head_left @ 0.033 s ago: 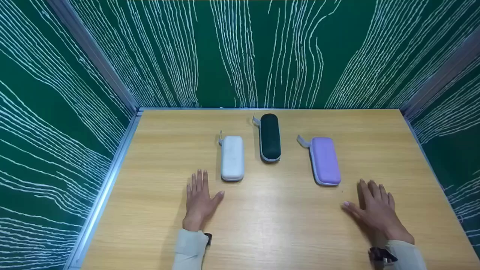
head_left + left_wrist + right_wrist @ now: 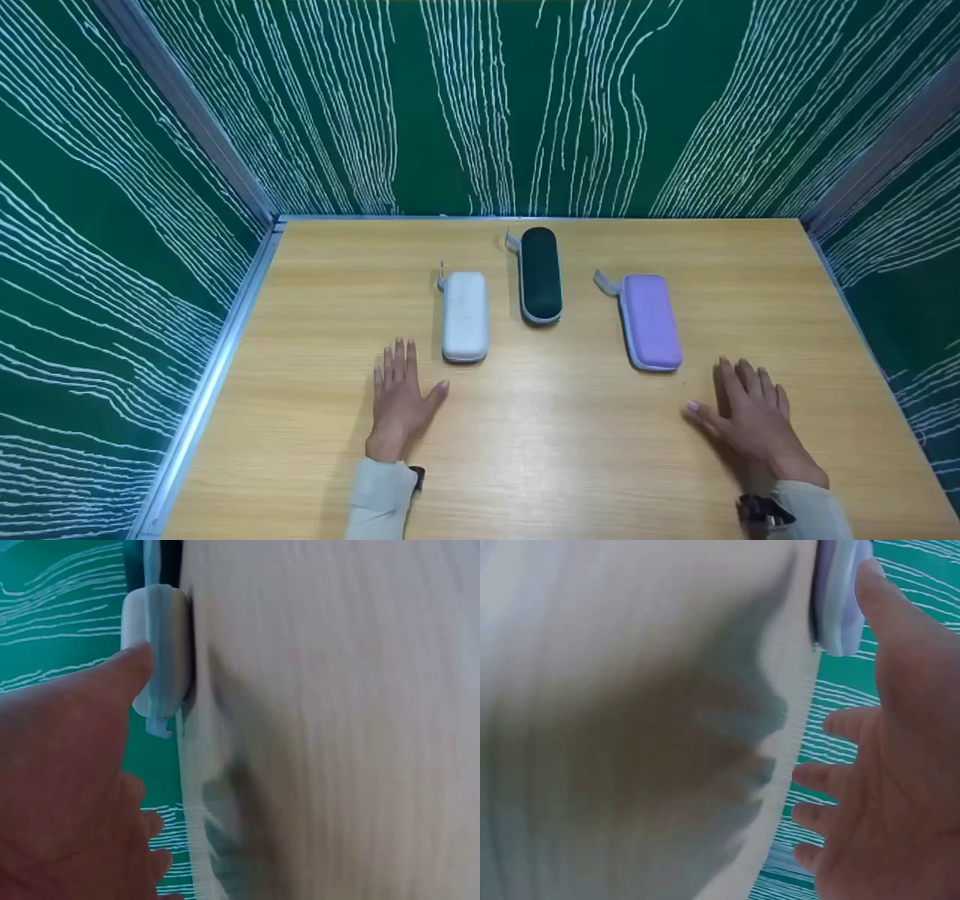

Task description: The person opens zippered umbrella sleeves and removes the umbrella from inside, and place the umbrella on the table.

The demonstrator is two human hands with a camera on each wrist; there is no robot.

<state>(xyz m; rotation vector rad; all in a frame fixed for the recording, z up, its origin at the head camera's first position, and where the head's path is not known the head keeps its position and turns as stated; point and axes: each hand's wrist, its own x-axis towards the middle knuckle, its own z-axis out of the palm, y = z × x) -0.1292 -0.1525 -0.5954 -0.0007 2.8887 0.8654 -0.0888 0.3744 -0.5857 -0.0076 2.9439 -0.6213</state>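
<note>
Three zippered cases lie on a wooden table point(image 2: 525, 450). The white case point(image 2: 465, 315) is on the left, the dark green case point(image 2: 541, 274) farther back in the middle, the purple case point(image 2: 651, 322) on the right. My left hand point(image 2: 401, 409) holds nothing, its fingers straight and its thumb spread, just in front and left of the white case. Near the purple case's front right corner is my right hand point(image 2: 757, 427), also holding nothing, thumb out to the left. In the wrist views both palms show bare, with gaps and shadows between hands and tabletop.
Green walls point(image 2: 585, 112) with wavy white lines enclose the table's back and sides. A metal rail point(image 2: 217, 375) runs along the left edge. Each case has a pull loop at its far left end, such as the grey strap point(image 2: 607, 283) on the purple one.
</note>
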